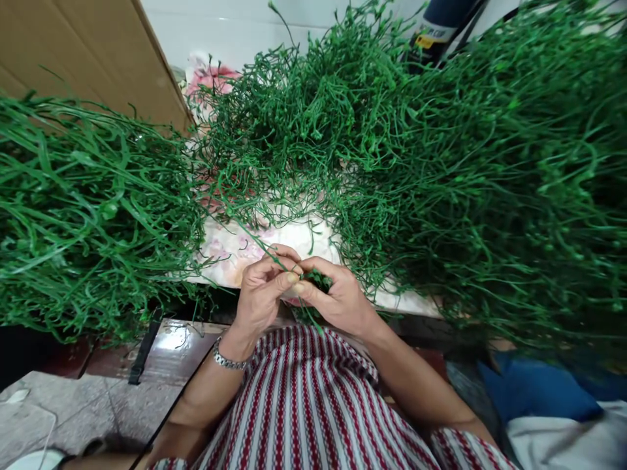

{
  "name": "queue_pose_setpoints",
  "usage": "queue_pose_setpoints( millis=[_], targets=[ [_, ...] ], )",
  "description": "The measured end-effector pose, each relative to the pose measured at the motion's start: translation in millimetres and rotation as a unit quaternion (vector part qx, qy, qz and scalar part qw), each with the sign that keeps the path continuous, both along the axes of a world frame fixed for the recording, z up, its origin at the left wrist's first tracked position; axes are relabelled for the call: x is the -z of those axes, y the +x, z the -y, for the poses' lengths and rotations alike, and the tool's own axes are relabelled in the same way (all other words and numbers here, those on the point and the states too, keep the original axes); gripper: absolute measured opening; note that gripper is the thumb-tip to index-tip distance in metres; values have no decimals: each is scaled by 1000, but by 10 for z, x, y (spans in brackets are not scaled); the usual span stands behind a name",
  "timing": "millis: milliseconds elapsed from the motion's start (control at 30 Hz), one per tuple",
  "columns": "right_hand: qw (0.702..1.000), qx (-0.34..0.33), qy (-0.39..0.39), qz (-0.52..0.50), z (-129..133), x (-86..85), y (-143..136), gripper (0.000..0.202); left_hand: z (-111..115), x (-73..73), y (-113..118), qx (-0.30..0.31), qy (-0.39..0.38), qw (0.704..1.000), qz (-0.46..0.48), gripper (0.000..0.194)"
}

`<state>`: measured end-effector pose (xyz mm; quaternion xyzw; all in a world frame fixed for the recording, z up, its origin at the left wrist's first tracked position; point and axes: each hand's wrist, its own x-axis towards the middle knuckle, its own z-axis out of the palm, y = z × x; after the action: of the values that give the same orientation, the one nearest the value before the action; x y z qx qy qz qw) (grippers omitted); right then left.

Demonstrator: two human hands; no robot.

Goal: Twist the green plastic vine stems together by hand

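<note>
Both hands meet in front of my body, over the near edge of the table. My left hand [262, 290] is closed in a pinch on a thin green plant stem [260, 244], plastic by its look. The stem slants from the upper left down through the fingers. My right hand [337, 297] pinches at the same spot, its thumb and index fingertips touching the left ones. Under its curled fingers are more green sprigs [319, 281]. A thin end hangs below the hands. The exact joint between the fingertips is hidden.
Large heaps of green stems lie at the left [102, 215], at the back [323, 104] and at the right [514, 183]. A floral cloth [225, 251] covers the table. A cardboard box [93, 59] stands back left, and a dark bottle [435, 32] stands behind the stems.
</note>
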<state>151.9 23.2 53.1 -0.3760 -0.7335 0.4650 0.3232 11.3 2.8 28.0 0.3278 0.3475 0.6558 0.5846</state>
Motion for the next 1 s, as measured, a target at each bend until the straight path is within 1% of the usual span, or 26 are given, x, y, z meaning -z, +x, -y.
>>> queue_pose_setpoints(
  millis=[100, 200, 300, 367, 433, 500, 533, 600, 667, 733, 833, 900, 1000],
  targets=[
    [1000, 0, -13, -16, 7, 20, 4, 18, 14, -13, 14, 22, -19, 999, 25, 5],
    [1000, 0, -13, -23, 10, 33, 17, 17, 29, -15, 44, 15, -27, 998, 53, 6],
    [1000, -4, 10, -30, 10, 35, 18, 16, 43, -25, 83, 6, -35, 996, 82, 11],
    [999, -20, 24, -39, 6, 43, 22, 17, 40, -54, 83, 21, -48, 994, 99, 15],
    [997, -54, 32, -49, 3, 64, 39, 18, 19, -107, 46, 35, -50, 991, 119, 17],
    [994, -90, 36, -45, 2, 84, 71, 20, -12, -175, -17, 19, -32, 990, 135, 19],
    [994, -97, 38, -38, 2, 87, 89, 21, -28, -208, -49, 3, -18, 991, 129, 19],
    [995, -82, 50, -22, -4, 70, 127, 21, -52, -258, -91, -15, 1, 996, 86, 17],
    [996, -38, 83, -25, -19, 22, 157, 20, -66, -270, -89, -5, 1, 999, 39, 14],
    [994, 11, 107, -34, -38, -31, 171, 18, -76, -247, -48, 7, -4, 1000, 24, 14],
    [994, 60, 83, -29, -55, -57, 148, 16, -93, -190, 40, 2, 5, 1000, 21, 15],
    [996, 60, 68, -16, -49, -30, 104, 17, -101, -164, 89, -7, 10, 1000, 15, 14],
    [997, 19, 76, 10, -24, 27, 26, 22, -103, -153, 125, -11, -4, 1000, 17, 12]
  ],
)
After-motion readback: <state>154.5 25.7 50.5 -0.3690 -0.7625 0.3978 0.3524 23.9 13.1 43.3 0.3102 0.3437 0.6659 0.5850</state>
